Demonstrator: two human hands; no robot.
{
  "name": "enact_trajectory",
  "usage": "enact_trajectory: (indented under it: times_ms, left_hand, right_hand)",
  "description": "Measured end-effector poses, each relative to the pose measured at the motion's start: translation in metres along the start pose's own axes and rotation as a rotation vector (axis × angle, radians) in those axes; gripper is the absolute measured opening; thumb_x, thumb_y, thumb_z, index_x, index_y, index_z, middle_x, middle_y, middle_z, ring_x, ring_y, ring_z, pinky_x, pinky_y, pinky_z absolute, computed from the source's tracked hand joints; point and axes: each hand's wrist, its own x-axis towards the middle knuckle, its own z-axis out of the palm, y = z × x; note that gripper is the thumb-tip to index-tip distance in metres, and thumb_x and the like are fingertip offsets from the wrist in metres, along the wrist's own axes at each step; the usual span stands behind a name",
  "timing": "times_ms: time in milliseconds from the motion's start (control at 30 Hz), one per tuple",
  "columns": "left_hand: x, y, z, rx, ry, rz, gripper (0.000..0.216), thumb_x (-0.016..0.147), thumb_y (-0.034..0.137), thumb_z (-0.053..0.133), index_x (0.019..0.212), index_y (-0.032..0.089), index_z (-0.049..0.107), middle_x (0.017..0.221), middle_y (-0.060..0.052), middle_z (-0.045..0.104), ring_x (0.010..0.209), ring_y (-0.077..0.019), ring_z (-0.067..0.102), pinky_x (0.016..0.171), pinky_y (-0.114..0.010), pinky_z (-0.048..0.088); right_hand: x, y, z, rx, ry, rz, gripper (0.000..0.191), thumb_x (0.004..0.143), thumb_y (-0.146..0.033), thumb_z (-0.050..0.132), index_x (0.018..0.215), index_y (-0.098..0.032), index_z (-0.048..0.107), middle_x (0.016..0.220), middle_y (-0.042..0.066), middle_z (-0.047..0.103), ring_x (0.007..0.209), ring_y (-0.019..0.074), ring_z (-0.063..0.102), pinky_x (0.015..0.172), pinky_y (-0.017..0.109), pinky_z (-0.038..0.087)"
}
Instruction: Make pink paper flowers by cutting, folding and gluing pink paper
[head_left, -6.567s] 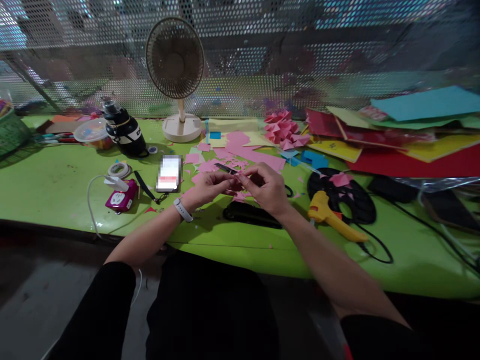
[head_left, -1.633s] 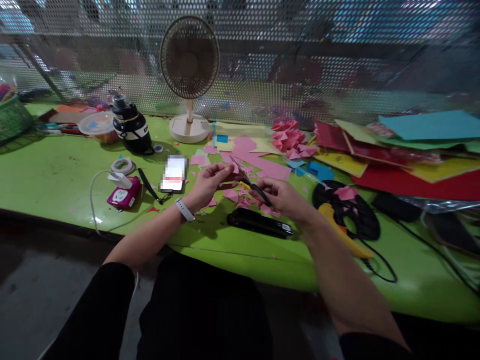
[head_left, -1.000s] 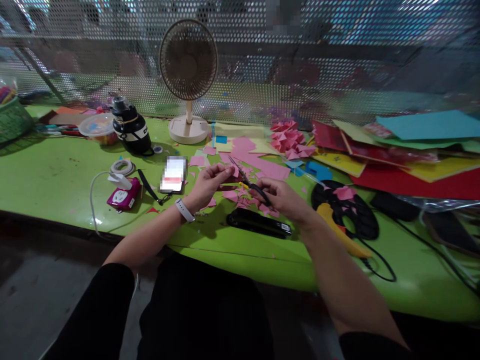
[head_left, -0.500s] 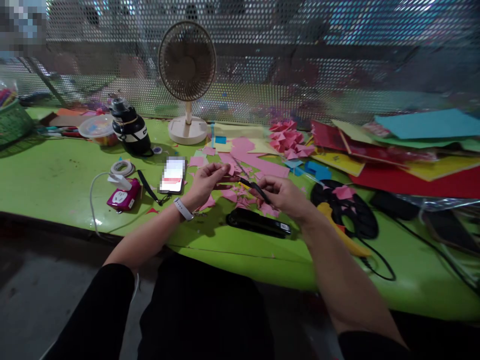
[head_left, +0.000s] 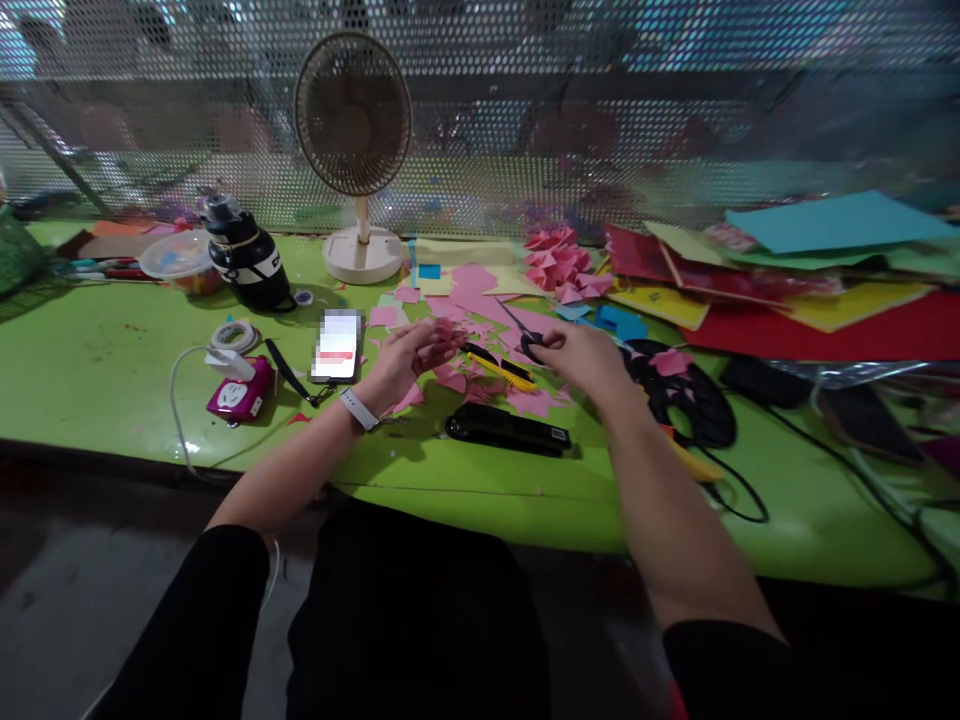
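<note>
My right hand (head_left: 589,362) is closed round the dark handles of a pair of scissors (head_left: 529,340), whose thin blades point up and to the left over the paper. My left hand (head_left: 414,358), a pale watch on its wrist, hovers over pink paper scraps (head_left: 450,377) with its fingers stretched out and loosely apart. Pink paper shows beside its fingertips; whether they touch it I cannot tell. Between the hands lies a yellow and black cutter knife (head_left: 501,372). A black stapler (head_left: 508,430) rests nearer to me. Behind the scraps is a larger pink sheet (head_left: 476,283).
A fan (head_left: 362,255) stands at the back, with a black bottle (head_left: 247,258) to its left. A phone (head_left: 337,345), a tape roll (head_left: 235,337) and a purple power adapter (head_left: 241,390) lie left. Folded pink paper pieces (head_left: 559,262) and stacked coloured sheets (head_left: 847,235) sit right.
My right hand has moved up and away from my left hand, and the scissors now stand out clearly in it. My left fingers have spread. The cutter knife between the hands shows more fully.
</note>
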Motion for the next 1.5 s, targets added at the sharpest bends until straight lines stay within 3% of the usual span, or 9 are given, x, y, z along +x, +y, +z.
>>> enact_trajectory:
  times_ms: [300, 433, 533, 600, 700, 800, 1100, 1367, 1500]
  left_hand:
    - [-0.002, -0.004, -0.001, 0.063, -0.102, 0.011, 0.024, 0.087, 0.023, 0.067, 0.110, 0.016, 0.069, 0.116, -0.011, 0.074, 0.109, -0.0208, 0.071, 0.102, -0.039, 0.052]
    - [-0.003, -0.006, 0.002, 0.161, -0.150, 0.084, 0.033, 0.089, 0.020, 0.066, 0.122, 0.019, 0.064, 0.116, -0.010, 0.074, 0.119, -0.0195, 0.066, 0.108, -0.038, 0.047]
    - [-0.006, -0.006, 0.008, 0.224, -0.156, 0.162, 0.039, 0.089, 0.014, 0.064, 0.128, 0.021, 0.061, 0.118, -0.009, 0.073, 0.131, -0.0200, 0.058, 0.114, -0.037, 0.041]
    - [-0.009, -0.005, 0.012, 0.243, -0.160, 0.188, 0.042, 0.089, 0.011, 0.061, 0.130, 0.023, 0.060, 0.123, -0.008, 0.071, 0.137, -0.0202, 0.053, 0.116, -0.037, 0.038]
    - [-0.014, -0.006, 0.017, 0.220, -0.224, 0.188, 0.045, 0.089, 0.010, 0.062, 0.131, 0.026, 0.060, 0.132, -0.007, 0.067, 0.140, -0.0210, 0.049, 0.118, -0.038, 0.037]
    - [-0.016, -0.009, 0.019, 0.160, -0.274, 0.147, 0.044, 0.088, 0.015, 0.066, 0.130, 0.027, 0.061, 0.136, -0.007, 0.065, 0.140, -0.0225, 0.049, 0.116, -0.039, 0.039]
    - [-0.014, -0.012, 0.019, 0.043, -0.326, 0.014, 0.047, 0.081, 0.030, 0.077, 0.126, 0.027, 0.065, 0.136, -0.008, 0.065, 0.138, -0.0261, 0.051, 0.114, -0.041, 0.041]
    - [-0.011, -0.007, 0.015, 0.160, -0.325, 0.141, 0.044, 0.083, 0.028, 0.073, 0.126, 0.027, 0.064, 0.130, -0.007, 0.067, 0.133, -0.0242, 0.055, 0.111, -0.039, 0.043]
    - [-0.006, -0.003, 0.007, 0.462, -0.215, 0.239, 0.051, 0.080, 0.032, 0.076, 0.129, 0.026, 0.062, 0.122, -0.010, 0.069, 0.120, -0.0252, 0.060, 0.106, -0.041, 0.044]
  right_hand:
    - [0.006, 0.005, 0.002, -0.179, -0.029, 0.118, 0.033, 0.080, -0.051, 0.067, 0.069, -0.020, 0.073, 0.071, 0.013, 0.072, 0.069, 0.0263, 0.064, 0.053, 0.033, 0.034]
    - [0.008, 0.007, 0.002, -0.170, -0.074, 0.146, 0.024, 0.078, -0.042, 0.071, 0.074, -0.019, 0.075, 0.077, 0.012, 0.074, 0.076, 0.0273, 0.066, 0.057, 0.032, 0.037]
    - [-0.002, -0.005, -0.003, -0.021, 0.013, 0.082, 0.018, 0.081, -0.037, 0.069, 0.080, -0.019, 0.075, 0.083, 0.012, 0.075, 0.082, 0.0275, 0.067, 0.063, 0.034, 0.042]
    - [-0.015, -0.021, -0.007, 0.266, 0.047, -0.039, 0.025, 0.085, -0.044, 0.065, 0.087, -0.021, 0.074, 0.087, 0.011, 0.075, 0.082, 0.0260, 0.067, 0.066, 0.034, 0.046]
    - [-0.037, -0.050, -0.008, 0.826, -0.232, -0.190, 0.042, 0.083, -0.061, 0.064, 0.099, -0.022, 0.073, 0.089, 0.008, 0.074, 0.076, 0.0225, 0.069, 0.065, 0.034, 0.053]
    - [-0.051, -0.068, -0.005, 1.050, -0.290, -0.205, 0.042, 0.075, -0.059, 0.074, 0.094, -0.022, 0.072, 0.086, 0.006, 0.073, 0.074, 0.0194, 0.068, 0.069, 0.034, 0.057]
    - [-0.051, -0.071, -0.001, 1.184, -0.287, -0.160, 0.024, 0.073, -0.034, 0.074, 0.092, -0.021, 0.067, 0.089, 0.004, 0.072, 0.077, 0.0182, 0.069, 0.074, 0.034, 0.060]
    - [-0.051, -0.069, 0.005, 1.117, -0.264, -0.161, 0.035, 0.073, -0.053, 0.078, 0.081, -0.021, 0.065, 0.072, 0.002, 0.066, 0.064, 0.0149, 0.065, 0.062, 0.029, 0.056]
    - [-0.047, -0.066, 0.005, 1.081, -0.160, -0.114, 0.041, 0.074, -0.059, 0.076, 0.084, -0.022, 0.061, 0.070, 0.001, 0.064, 0.057, 0.0146, 0.063, 0.055, 0.030, 0.054]
